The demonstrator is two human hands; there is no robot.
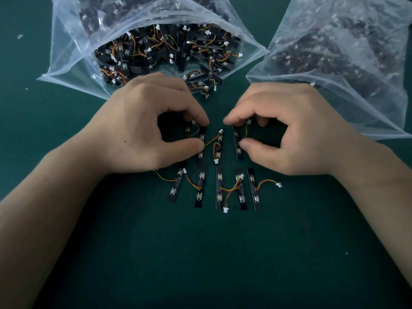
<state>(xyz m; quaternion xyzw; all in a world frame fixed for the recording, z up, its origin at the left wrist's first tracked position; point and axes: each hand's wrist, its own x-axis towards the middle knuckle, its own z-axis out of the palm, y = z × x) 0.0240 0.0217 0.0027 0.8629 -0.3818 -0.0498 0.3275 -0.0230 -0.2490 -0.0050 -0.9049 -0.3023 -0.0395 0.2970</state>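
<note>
Both hands work on thin black strips that lie flat on a dark green mat. Each strip is a narrow circuit board with a few small square silver parts along its length. From it comes a short wire of red, orange and yellow strands that ends in a white plug.

The left hand pinches the left strip: the forefinger is on its far end and the thumb presses its side near the middle. The right hand pinches the right strip in the same way, and the other fingers are curled. These two strips lie near the middle of the mat, with a middle strip between them.

There is fine pale print on some strips, but it is too small to read.

The long axis of both held strips runs from near to far. The far end of the left strip leans a little to the right, and the far end of the right strip leans a little to the left. The wire of the right strip loops on its right side.

Nearer to the person, a row of five strips lies in the same direction. Far left is an open bag of clear plastic full of such strips, and far right lies a second bag.
</note>
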